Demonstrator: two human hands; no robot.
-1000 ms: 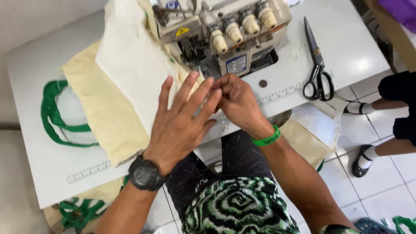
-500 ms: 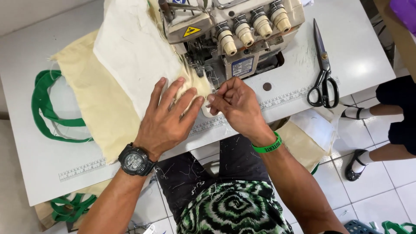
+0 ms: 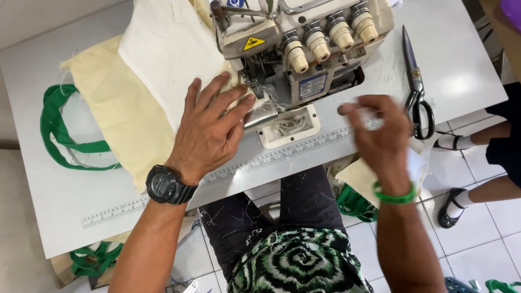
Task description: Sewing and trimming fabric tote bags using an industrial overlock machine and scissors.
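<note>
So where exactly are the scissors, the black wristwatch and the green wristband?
scissors (image 3: 417,92), head view, on the pivot screw.
black wristwatch (image 3: 160,184), head view, on its face, left wrist.
green wristband (image 3: 394,196), head view, on the band, right wrist.

Cream fabric (image 3: 130,114), green straps (image 3: 57,130), black watch (image 3: 165,185), green wristband (image 3: 395,196).

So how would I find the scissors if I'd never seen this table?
Start at the big cream sewing machine at the top of the white table. Look to its right side, past the row of thread knobs. The scissors lie there flat and alone, long silver blades pointing away and black handle loops nearest the person; they are the only metal tool lying loose.
</note>
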